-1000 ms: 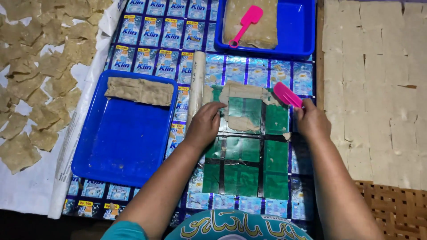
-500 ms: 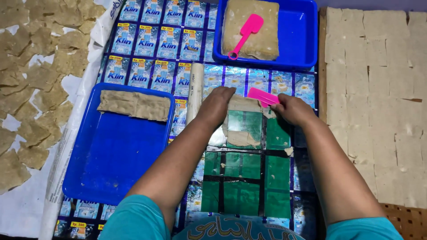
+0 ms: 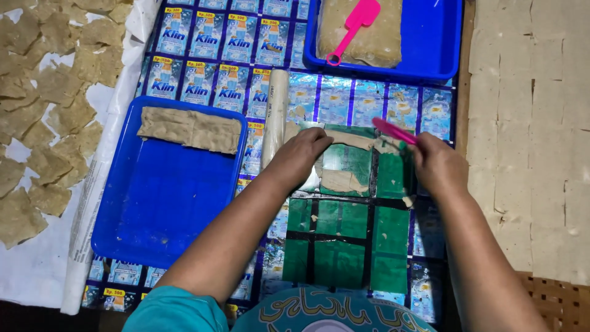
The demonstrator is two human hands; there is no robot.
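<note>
Now right hand point(image 3: 437, 166) holds pink scraper point(image 3: 393, 130) on dough point(image 3: 350, 140); left hand point(image 3: 299, 157) presses flat beside.

Left side: blue tray point(image 3: 153, 209) and rolling pin point(image 3: 275, 117) border the green mat point(image 3: 344, 233).
Far side: second tray point(image 3: 439, 55) blocks.
Right side: dough sheets point(image 3: 528, 141) adjoin.
Free room: mat's near half.
</note>
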